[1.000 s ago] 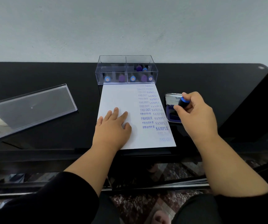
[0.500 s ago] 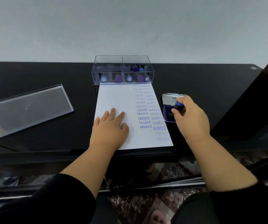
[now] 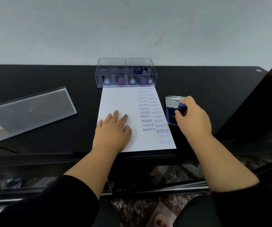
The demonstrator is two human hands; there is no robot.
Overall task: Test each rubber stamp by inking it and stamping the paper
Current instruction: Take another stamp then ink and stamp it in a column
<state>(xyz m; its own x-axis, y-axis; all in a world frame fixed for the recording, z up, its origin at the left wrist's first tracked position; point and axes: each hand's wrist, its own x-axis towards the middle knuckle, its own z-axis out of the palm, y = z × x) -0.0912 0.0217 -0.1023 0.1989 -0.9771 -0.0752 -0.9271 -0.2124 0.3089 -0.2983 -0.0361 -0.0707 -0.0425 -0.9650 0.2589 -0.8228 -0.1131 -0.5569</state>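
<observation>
A white paper [image 3: 118, 102] lies on the black table, its right side covered with blue prints reading FAX OUT, FRAGILE and SAMPLE. My left hand [image 3: 114, 130] rests flat on the paper's lower left, fingers spread. My right hand [image 3: 192, 120] grips a rubber stamp with a blue-topped black handle [image 3: 181, 108] and holds it down on the open blue ink pad [image 3: 170, 116] just right of the paper. The stamp's face is hidden by my fingers.
A clear two-compartment box [image 3: 126, 72] with several blue and purple stamps stands at the paper's far edge against the wall. Its clear lid [image 3: 28, 108] lies at the left. The ink pad's metal lid [image 3: 173, 100] stands open behind the pad.
My right hand has lowered the stamp from just above the ink pad down onto it. My left hand stays flat on the paper.
</observation>
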